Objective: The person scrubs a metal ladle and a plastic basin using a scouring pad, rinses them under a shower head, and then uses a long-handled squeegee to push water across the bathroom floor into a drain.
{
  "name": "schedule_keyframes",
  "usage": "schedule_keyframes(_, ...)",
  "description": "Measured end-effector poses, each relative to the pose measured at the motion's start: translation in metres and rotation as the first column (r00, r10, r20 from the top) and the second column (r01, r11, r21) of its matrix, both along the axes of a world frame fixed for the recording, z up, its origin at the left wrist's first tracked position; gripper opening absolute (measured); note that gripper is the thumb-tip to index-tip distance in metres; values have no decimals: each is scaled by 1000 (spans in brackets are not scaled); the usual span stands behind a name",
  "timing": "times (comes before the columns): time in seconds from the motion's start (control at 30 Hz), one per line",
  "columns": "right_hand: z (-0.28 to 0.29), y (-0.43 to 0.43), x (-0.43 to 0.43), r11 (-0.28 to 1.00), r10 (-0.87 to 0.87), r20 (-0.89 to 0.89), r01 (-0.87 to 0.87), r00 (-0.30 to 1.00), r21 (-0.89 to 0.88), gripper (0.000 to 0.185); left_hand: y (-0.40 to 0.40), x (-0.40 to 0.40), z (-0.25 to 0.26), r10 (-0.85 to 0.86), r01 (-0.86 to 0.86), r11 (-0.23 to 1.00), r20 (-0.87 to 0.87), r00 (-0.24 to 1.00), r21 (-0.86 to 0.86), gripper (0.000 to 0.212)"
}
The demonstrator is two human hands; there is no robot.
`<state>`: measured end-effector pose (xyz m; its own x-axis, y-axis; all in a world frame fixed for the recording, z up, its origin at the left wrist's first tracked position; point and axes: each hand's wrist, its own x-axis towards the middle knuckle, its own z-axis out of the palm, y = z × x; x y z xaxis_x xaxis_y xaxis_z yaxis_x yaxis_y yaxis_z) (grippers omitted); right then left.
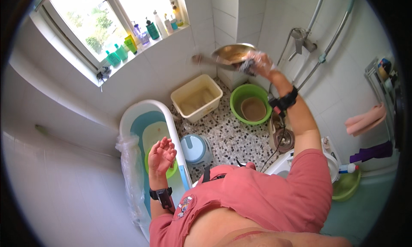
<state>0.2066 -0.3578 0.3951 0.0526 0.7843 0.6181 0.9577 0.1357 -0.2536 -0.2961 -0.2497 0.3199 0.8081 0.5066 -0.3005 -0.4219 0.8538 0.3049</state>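
Observation:
My right hand (pixel 260 65) is raised at the far wall corner, with clear, shiny patches on it that may be water or thin plastic. It grips the rim of a round metal bowl (pixel 233 53). A blurred long-handled tool (pixel 215 61) juts left from beneath the bowl, and a dark grey bundle (pixel 247 67) sits by my fingers; I cannot tell exactly what either is. My left hand (pixel 162 155) is bare, palm up with fingers loosely curled, holding nothing. It hovers over a white-rimmed bathtub (pixel 172 124) with a blue inside and partly covers a green basin (pixel 172 171) there.
On the pebbled floor (pixel 222 134) are a cream rectangular tub (pixel 196 98), a green basin (pixel 236 116) containing a brown one, and a blue-topped stool (pixel 194 147). Bottles (pixel 153 29) line the windowsill. A shower mixer (pixel 301 40) and towels (pixel 367 119) are on the right.

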Motion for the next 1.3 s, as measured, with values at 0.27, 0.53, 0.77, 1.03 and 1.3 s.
schedule_keyframes(0.27, -111, -120, -92, 974, -165, 0, 163, 986, -154, 19, -117, 48, -11, -187, 186, 982, -54, 981, -12, 37)
schedule_keyframes(0.53, -129, -211, -96, 967, -226, -87, 213, 970, -138, 11, -188, 103, -7, -459, 504, 843, -238, 856, 187, 44)
schedule_keyframes(0.77, -130, -241, -99, 961, -268, 48, 271, 962, -61, 12, -213, 113, 7, -579, 588, 809, -160, 799, 7, 38)
schedule_keyframes(1.03, -148, -235, -112, 930, -322, -41, 307, 946, -203, 27, -195, 105, 13, -596, 602, 798, -199, 778, -38, 19)
schedule_keyframes(1.3, -139, -211, -148, 935, -325, -99, 304, 940, -182, 41, -155, 48, 10, -428, 501, 850, -342, 837, 162, 17)
